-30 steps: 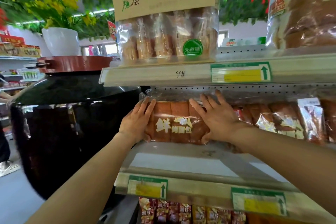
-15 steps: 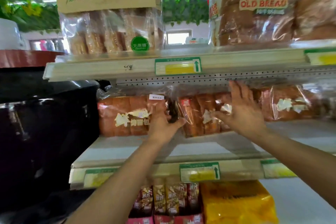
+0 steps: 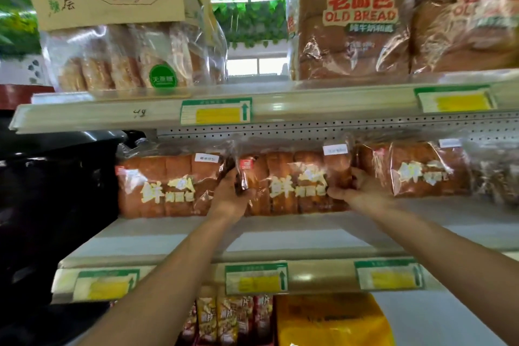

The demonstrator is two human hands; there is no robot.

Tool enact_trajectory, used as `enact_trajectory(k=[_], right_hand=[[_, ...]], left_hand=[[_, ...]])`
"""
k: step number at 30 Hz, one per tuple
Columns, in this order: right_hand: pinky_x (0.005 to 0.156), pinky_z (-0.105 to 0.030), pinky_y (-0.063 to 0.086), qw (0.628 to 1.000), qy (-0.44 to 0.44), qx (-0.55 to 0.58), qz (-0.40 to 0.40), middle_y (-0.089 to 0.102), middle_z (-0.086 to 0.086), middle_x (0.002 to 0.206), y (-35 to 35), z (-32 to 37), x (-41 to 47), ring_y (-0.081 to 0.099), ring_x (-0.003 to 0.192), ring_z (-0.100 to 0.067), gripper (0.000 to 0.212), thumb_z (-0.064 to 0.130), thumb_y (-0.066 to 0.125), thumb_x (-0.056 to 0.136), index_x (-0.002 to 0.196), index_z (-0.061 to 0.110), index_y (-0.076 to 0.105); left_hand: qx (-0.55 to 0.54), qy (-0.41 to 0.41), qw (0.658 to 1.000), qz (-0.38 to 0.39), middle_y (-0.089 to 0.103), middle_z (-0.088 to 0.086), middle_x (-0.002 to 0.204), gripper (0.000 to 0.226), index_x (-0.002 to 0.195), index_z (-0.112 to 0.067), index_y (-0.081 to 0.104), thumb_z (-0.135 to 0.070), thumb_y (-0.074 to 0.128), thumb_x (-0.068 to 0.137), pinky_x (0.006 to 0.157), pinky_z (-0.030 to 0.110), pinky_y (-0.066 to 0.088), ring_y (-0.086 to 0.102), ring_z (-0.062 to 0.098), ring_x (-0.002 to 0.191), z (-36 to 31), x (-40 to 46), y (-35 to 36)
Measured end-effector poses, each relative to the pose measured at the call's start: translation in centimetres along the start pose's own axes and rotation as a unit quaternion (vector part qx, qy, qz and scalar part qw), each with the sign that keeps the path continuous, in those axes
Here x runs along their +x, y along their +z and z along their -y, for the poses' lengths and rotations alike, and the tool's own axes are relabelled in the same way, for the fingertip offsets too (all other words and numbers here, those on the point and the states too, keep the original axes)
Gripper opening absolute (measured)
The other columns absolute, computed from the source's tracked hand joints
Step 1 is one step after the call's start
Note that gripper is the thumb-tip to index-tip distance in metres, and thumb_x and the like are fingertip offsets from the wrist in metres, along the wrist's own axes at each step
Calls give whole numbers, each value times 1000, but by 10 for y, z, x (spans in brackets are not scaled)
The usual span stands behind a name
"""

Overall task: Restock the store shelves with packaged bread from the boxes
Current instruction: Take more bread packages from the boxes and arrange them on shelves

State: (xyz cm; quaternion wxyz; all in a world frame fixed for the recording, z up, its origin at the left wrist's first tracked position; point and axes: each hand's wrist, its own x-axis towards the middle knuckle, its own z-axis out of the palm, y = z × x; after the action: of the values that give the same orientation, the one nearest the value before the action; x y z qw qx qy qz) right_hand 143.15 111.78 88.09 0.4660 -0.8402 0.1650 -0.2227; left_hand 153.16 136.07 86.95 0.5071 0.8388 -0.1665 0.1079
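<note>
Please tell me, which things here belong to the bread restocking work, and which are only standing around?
Belong to the job:
middle loaf, gripped by left hand and right hand
left loaf
right loaf
middle shelf

Only standing around:
Old Bread bags
price tags
yellow package

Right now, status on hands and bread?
Left hand and right hand grip ends of middle clear-bagged brown loaf on cream metal shelf. Matching loaves flank it. Nothing blocking.
</note>
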Motion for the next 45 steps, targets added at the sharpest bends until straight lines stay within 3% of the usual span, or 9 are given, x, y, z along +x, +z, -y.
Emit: enact_trajectory(k=[9, 14, 21, 25, 27, 30, 36, 39, 45], right_hand=[[96, -38, 49, 999, 17, 10, 40, 62, -4, 126, -4, 0, 11, 62, 107, -22, 72, 23, 78, 81, 141, 15, 40], [102, -38, 43, 999, -18, -31, 22, 52, -7, 138, -27, -5, -2, 55, 117, -25, 74, 22, 73, 86, 148, 18, 33], [92, -32, 46, 991, -64, -118, -29, 60, -2, 119, -92, -29, -12, 58, 106, -24, 44, 27, 71, 87, 128, 27, 54], [88, -29, 44, 982, -56, -156, -93, 61, -5, 115, -149, -50, 25, 58, 107, -26, 36, 29, 71, 84, 117, 22, 58], [93, -39, 51, 980, -38, -143, -130, 62, -12, 116, -175, -68, 58, 59, 110, -32, 67, 57, 71, 66, 117, 15, 57], [99, -43, 48, 989, 9, -94, -114, 55, -10, 132, -204, -98, 98, 53, 122, -32, 94, 51, 79, 67, 141, 10, 38], [85, -30, 42, 994, 83, -14, -70, 49, -6, 124, -211, -100, 114, 48, 125, -31, 69, 14, 70, 87, 143, 5, 31], [107, -42, 39, 993, 84, 27, -73, 39, -15, 149, -206, -98, 123, 38, 136, -36, 90, 19, 76, 82, 150, 8, 18], [97, -48, 50, 983, 99, 105, -111, 45, -12, 140, -207, -103, 134, 50, 123, -33, 88, 27, 81, 75, 143, 19, 26]], left_hand=[[6, -48, 998, -46, 63, 6, 124, 73, 151, -18, 27, -5, 65, 90, 96, 35, 48, 60, 24, 113, -9, 4, 8], [237, 175, 936, -190, 43, 14, 132, 67, 138, -5, 39, -14, 75, 82, 92, 37, 46, 46, 31, 123, -42, -25, 19], [129, 292, 947, -17, 48, -1, 132, 54, 138, -23, 42, -20, 68, 90, 100, 35, 48, 53, 14, 116, -103, -50, 92], [36, 154, 977, 146, 52, -3, 138, 64, 144, -24, 37, -28, 71, 90, 103, 30, 44, 53, 9, 116, -138, -54, 150], [-41, 71, 983, 163, 45, 0, 149, 74, 150, -24, 29, -26, 72, 90, 113, 34, 37, 48, 14, 127, -152, -48, 176], [-72, -28, 987, 140, 36, 2, 156, 91, 157, -20, 13, -28, 72, 89, 116, 32, 29, 38, 22, 141, -159, -27, 208], [-130, -104, 983, 77, 41, 5, 153, 98, 158, -23, 9, -27, 75, 86, 114, 39, 36, 46, 28, 135, -160, 8, 241], [-190, -124, 972, 59, 41, 3, 153, 85, 157, -26, 18, -40, 69, 90, 112, 38, 36, 44, 27, 136, -167, 18, 249], [-276, -193, 942, -18, 56, 2, 138, 98, 142, -47, 38, -83, 66, 55, 106, 57, 40, 54, 34, 124, -168, 38, 259]])
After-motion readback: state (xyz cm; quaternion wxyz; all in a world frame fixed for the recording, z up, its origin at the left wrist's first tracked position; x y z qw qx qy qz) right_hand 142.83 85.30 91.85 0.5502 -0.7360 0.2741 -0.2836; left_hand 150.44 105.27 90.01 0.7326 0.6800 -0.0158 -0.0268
